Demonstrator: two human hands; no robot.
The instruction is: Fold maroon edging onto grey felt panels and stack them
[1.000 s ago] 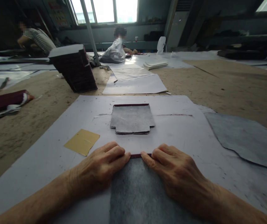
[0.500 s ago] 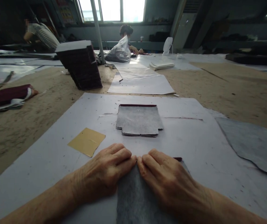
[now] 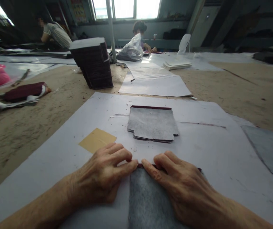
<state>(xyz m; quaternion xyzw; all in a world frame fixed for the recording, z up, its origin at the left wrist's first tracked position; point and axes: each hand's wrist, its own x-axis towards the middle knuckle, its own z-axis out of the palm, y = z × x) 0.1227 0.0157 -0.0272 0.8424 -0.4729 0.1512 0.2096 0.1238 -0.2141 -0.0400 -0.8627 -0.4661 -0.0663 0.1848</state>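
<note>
White paper [image 3: 198, 143] on tan table [image 3: 62, 78] | L grip [image 3: 105, 171] & R grip [image 3: 182, 179] half-open, fingertips on grey sheet [image 3: 148, 200] | bkgd: window [image 3: 124, 9]

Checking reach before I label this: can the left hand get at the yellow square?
Likely yes: the left hand is right beside the yellow square, with nothing seen lying between. Its fingertips are at the grey sheet's red edge, though.

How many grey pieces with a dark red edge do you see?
2 in view: one notched piece lying farther off, and a nearer piece under the left hand and right hand. Layers beneath the notched piece may hide more.
</note>
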